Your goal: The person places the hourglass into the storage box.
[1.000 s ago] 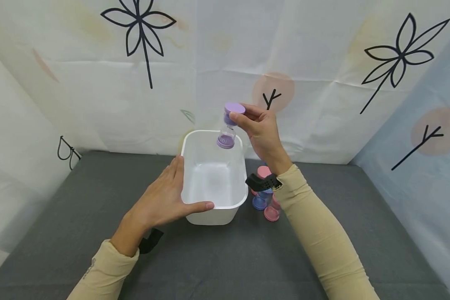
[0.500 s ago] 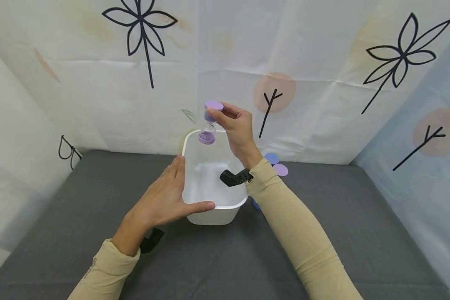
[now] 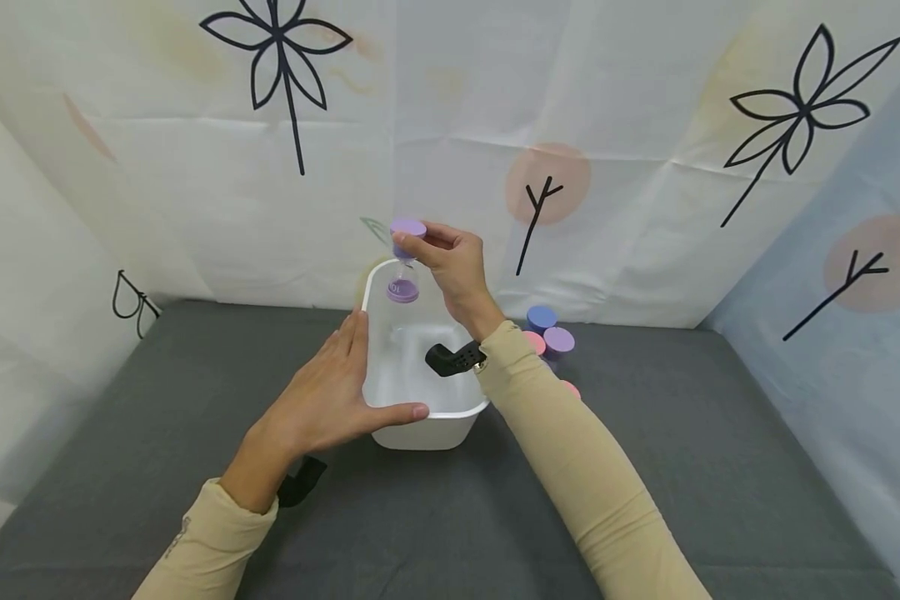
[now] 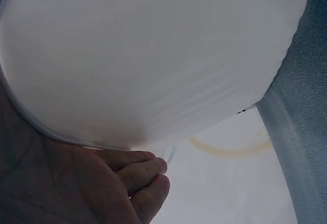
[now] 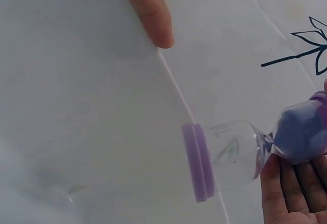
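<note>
My right hand (image 3: pixel 453 271) pinches a purple-capped sand timer (image 3: pixel 402 283) by its upper end, thumb in front and fingers behind. It hangs nearly upright above the back left part of a white plastic bin (image 3: pixel 427 433). Purple sand shows in its lower bulb in the head view. In the right wrist view, the clear bulb and purple end cap (image 5: pixel 199 162) stick out past my fingers (image 5: pixel 296 193). My left hand (image 3: pixel 330 400) rests against the bin's left side with straight fingers, its thumb along the front rim. The bin's outer wall (image 4: pixel 143 55) fills most of the left wrist view.
Just right of the bin stand several more sand timers with blue (image 3: pixel 542 317), purple (image 3: pixel 558 341) and pink (image 3: pixel 534 342) caps, partly hidden by my right sleeve (image 3: pixel 570 450). A dark grey cloth (image 3: pixel 150 417) covers the table. A white patterned curtain (image 3: pixel 450 108) hangs behind.
My right hand has carried the sand timer leftward from the bin's right side and then slightly lower. More caps show beside my right arm. The left hand has stayed put.
</note>
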The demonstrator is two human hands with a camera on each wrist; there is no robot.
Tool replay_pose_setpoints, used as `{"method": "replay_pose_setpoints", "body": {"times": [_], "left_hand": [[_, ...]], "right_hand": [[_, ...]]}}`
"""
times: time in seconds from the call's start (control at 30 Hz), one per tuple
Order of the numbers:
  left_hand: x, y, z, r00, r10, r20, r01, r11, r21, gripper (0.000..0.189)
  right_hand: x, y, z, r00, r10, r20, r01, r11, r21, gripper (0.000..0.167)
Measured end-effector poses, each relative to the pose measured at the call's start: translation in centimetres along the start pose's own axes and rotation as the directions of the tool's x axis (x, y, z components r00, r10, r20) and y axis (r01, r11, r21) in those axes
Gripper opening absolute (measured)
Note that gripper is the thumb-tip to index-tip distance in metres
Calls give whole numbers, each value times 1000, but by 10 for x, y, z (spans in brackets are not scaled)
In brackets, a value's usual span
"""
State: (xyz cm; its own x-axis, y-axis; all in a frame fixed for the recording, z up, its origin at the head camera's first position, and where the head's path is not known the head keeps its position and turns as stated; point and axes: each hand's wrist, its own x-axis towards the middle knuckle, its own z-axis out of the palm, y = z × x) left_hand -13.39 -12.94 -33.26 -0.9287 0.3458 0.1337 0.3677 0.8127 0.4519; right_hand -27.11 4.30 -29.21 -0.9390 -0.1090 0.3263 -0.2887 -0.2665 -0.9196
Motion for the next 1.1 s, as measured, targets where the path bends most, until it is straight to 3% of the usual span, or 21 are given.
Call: {"method": "replay_pose_setpoints", "body": {"times": [0.37,0.5,0.63,0.77,1.1], "left_hand": [[0,0,-1,1000,2,2,-2,1000,-3,141],[1,0,-1,1000,-5,9,5,1000,-1,141],[1,1,-1,1000,-11,15,11,1000,0,142],[1,1,-1,1000,-7,17,7,1000,1,141],[1,1,-2,999,-27,39,27,1000,13,141]], "right_hand": [[-1,9,-3,986,161,30,-154,975,-161,36],[-2,9,-4,974,226,27,-210,939,-274,38],[-2,10,-6,960,278,40,-236,875,-422,42],[-2,12,-7,946,318,55,-248,825,-508,46],[1,19,-5,933,354,67,-264,798,-541,47]]}}
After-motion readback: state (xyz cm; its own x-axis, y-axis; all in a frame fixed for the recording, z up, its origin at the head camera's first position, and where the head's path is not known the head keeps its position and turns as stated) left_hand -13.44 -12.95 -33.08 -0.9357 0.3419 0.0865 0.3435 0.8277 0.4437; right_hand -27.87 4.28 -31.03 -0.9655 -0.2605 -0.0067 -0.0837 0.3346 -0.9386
